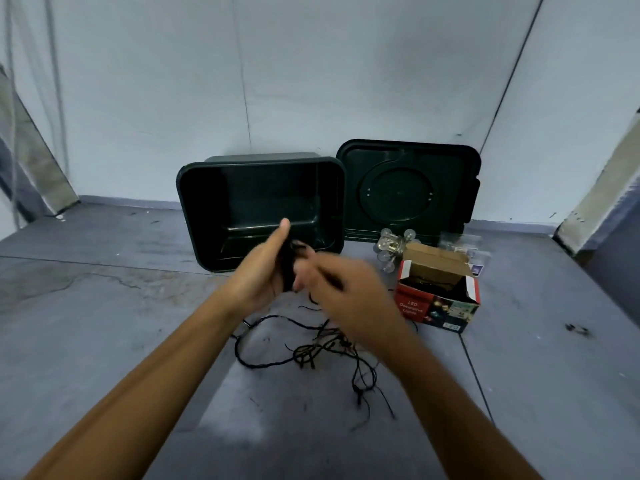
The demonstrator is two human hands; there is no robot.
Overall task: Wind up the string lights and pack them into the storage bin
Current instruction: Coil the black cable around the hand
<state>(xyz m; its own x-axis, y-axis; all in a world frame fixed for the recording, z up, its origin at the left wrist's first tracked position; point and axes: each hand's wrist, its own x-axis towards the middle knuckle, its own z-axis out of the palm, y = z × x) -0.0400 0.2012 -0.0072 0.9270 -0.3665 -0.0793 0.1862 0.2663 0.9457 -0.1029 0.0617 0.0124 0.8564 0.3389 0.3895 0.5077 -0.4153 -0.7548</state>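
- Before the storage bin (194, 216), I see the left hand (256, 275) gripping a wound bundle of string lights (286, 268).
- Right hand (346, 299) just beside it, blurred; I cannot tell its grip.
- Loose strands (304, 351) lie nearer me than the bin.

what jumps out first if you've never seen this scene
Two hands at the centre: the left hand grips a dark bundle of string lights, the right hand blurred beside it. Behind them the empty storage bin gapes towards the camera, its lid upright beside it.
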